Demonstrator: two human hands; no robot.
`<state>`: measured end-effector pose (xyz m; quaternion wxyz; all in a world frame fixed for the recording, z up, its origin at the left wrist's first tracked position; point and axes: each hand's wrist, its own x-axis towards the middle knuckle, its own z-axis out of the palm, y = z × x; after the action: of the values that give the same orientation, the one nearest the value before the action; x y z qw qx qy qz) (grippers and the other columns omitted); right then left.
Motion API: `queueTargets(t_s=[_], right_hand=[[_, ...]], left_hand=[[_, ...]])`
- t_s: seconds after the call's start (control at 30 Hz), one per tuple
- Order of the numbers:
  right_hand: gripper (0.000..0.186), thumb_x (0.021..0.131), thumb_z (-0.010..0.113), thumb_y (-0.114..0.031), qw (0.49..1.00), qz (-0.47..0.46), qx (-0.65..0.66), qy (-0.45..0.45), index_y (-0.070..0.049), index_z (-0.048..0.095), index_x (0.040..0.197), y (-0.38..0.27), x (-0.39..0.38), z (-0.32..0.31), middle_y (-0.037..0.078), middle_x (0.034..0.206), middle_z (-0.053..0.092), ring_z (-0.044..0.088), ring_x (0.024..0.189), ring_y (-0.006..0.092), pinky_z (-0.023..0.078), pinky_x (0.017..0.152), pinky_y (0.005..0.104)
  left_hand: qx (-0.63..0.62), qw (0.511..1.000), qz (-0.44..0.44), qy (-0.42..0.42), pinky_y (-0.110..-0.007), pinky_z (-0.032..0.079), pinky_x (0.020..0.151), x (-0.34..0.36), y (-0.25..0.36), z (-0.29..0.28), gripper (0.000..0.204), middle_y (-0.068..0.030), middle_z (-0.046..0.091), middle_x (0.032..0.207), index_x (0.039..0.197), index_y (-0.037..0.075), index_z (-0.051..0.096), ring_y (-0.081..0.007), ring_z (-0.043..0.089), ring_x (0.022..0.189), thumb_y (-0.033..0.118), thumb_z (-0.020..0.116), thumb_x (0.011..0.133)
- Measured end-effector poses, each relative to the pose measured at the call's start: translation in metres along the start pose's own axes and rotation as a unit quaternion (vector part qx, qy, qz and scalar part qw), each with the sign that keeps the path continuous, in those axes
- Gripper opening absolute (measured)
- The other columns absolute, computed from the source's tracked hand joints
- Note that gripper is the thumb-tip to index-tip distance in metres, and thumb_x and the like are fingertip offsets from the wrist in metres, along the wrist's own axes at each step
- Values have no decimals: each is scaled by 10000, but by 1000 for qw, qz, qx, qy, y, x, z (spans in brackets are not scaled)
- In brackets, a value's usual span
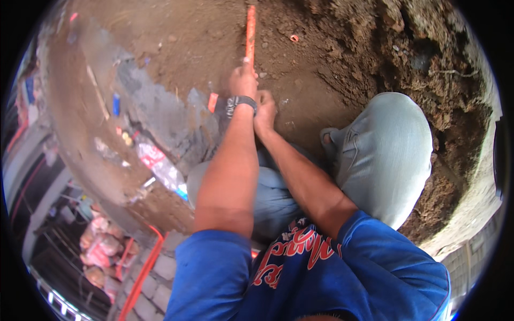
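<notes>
An orange pipe [250, 33] points away from me over the bare dirt, its surface scuffed. My left hand [243, 81] is closed around its near end. A dark wristband [244, 101] circles that wrist. Just right of it and nearer to me, my right hand [265, 111] has its fingers curled in; the left wrist partly covers it, and what it holds, if anything, is hidden. Left of the wristband sits a short orange piece [212, 102]; whether it joins anything cannot be made out. A small orange ring [294, 38] lies on the soil beyond my hands.
My bent knee [388, 155] rises on the right, beside a rough earth bank [423, 59]. A clear plastic bottle [159, 165] and a blue cylindrical item [116, 104] lie at left, near a grey patch [144, 85]. Filled pinkish bags [101, 243] stand beyond an orange strip [142, 278].
</notes>
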<state>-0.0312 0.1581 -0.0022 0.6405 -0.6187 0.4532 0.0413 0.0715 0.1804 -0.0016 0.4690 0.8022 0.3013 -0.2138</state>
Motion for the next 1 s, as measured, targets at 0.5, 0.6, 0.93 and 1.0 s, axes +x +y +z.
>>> queueTargets(t_s=[0.5,0.6,0.93,1.0], right_hand=[[325,823,659,-251,381,-386,-673,-503,-62,779,1057,-203,114,30,171,1084,750,702,1070,349,558,916,443],[478,774,784,-321,305,-368,-690,-543,-120,735,1204,-211,131,38,150,1171,731,681,1120,325,546,943,426],[440,867,750,-440,319,-494,-606,-536,-114,726,1163,-194,161,-1,90,1088,726,616,1176,284,385,1083,504],[470,858,728,-510,314,-531,-573,-539,-122,738,1124,-184,170,-5,85,1048,727,625,1143,266,378,1048,484]], left_hand=[[135,966,-11,219,-541,450,992,-76,11,19,381,-132,680,1235,1205,154,675,-368,635,1156,442,551,987],[169,969,6,183,-550,450,977,-76,5,20,382,-146,661,1229,1255,185,648,-366,615,1166,451,527,1009],[129,977,66,158,-478,499,961,-73,-23,18,479,-181,694,1199,1329,171,657,-382,644,1137,498,446,1049],[122,978,67,153,-474,505,952,-73,-24,18,478,-184,700,1186,1326,175,662,-384,651,1123,500,450,1047]])
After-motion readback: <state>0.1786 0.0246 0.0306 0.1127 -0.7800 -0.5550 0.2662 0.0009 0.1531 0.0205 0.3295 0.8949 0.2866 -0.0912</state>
